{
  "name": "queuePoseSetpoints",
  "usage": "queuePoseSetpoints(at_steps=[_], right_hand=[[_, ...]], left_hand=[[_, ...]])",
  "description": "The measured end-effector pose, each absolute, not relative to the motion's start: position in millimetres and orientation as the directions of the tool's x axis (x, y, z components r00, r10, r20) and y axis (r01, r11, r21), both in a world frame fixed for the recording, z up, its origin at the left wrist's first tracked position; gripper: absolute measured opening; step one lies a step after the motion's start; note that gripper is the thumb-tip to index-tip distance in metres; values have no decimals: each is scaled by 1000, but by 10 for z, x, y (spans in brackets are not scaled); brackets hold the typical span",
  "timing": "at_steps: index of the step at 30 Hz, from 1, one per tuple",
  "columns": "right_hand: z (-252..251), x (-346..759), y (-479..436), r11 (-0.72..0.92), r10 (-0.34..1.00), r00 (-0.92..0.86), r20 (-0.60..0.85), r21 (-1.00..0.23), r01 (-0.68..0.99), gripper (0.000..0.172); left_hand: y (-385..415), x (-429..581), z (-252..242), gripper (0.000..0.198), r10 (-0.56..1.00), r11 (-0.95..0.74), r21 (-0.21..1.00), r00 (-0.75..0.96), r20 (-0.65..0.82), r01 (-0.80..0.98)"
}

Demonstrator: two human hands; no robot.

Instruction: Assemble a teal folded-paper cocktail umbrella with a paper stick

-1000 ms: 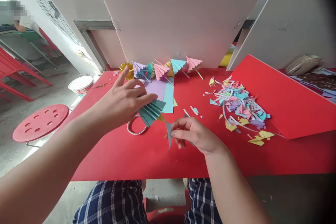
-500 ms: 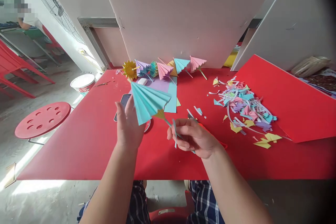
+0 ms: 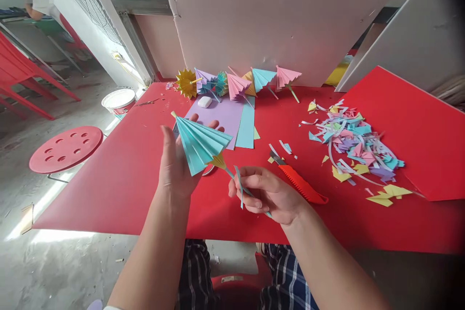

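Note:
A turquoise pleated paper umbrella (image 3: 201, 144) with a yellow tip and a yellow collar lies slanted over the table. My right hand (image 3: 267, 193) pinches its thin blue handle, and a narrow blue paper strip (image 3: 239, 188) sticks out at the fingers. Behind the canopy, my left hand (image 3: 178, 167) is spread with its palm up. The canopy hides part of this palm, so I cannot tell whether they touch. Just right of my right hand rests a red-handled utility knife (image 3: 300, 181). Partly covered by my left hand is a phone (image 3: 176, 131).
Several finished paper umbrellas (image 3: 238, 85) line the back of the red table (image 3: 127, 164). Purple paper (image 3: 221, 116) and a white earphone-like case (image 3: 205, 101) lie before them. Paper scraps (image 3: 358, 143) are heaped at right beside a red board (image 3: 414, 140). A red stool (image 3: 65, 149) stands left.
The view has tilted downward and shifted left, so the utility knife now shows fully. My left hand's fingers have spread out behind the umbrella; my right hand keeps its hold on the handle.

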State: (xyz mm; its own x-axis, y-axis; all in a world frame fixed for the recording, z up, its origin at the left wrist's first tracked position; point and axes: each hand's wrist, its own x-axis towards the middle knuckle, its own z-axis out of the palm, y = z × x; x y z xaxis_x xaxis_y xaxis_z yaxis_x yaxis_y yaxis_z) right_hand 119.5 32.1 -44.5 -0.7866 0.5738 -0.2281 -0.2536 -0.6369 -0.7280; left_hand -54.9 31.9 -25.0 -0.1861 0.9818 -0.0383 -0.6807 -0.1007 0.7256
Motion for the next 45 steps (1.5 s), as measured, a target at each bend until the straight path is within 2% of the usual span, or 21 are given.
queuePoseSetpoints(at_steps=[4, 9, 11, 14, 17, 20, 25, 31, 36, 45], right_hand=[[-444, 1126, 287, -623, 581, -766, -273, -755, -204, 9], [-441, 1061, 232, -611, 597, -749, -289, -768, -191, 11], [-444, 1062, 222, -586, 613, -735, -291, -791, -176, 10], [-454, 1088, 241, -473, 745, -611, -269, -859, -197, 10], [-461, 1109, 269, -260, 930, -323, -173, -933, -249, 11], [-457, 1091, 245, -98, 985, -156, -72, -980, -171, 13], [-449, 1011, 151, 75, 994, -83, 74, -997, 13, 14], [-445, 973, 119, 48, 992, -116, 47, -999, 3, 12], [-447, 963, 100, 93, 992, -91, 89, -995, 32, 15], [-444, 916, 52, 299, 950, -7, 313, -901, 314, 15]], left_hand=[[319, -573, -324, 62, 977, -76, 735, -199, -81, -674], [297, -608, -340, 20, 981, -89, 696, -183, -61, -713], [288, -617, -323, 14, 981, -83, 688, -180, -70, -721], [281, -625, -291, 12, 976, -101, 686, -207, -73, -720], [268, -618, -259, 12, 961, -138, 677, -264, -86, -723], [241, -582, -237, 12, 951, -165, 709, -300, -69, -685], [205, -484, -237, 10, 956, -190, 768, -294, 2, -611], [174, -426, -225, 10, 935, -224, 759, -355, -11, -612], [137, -389, -194, 8, 928, -258, 750, -374, 15, -609], [119, -351, -198, 6, 877, -328, 788, -478, 49, -520]])
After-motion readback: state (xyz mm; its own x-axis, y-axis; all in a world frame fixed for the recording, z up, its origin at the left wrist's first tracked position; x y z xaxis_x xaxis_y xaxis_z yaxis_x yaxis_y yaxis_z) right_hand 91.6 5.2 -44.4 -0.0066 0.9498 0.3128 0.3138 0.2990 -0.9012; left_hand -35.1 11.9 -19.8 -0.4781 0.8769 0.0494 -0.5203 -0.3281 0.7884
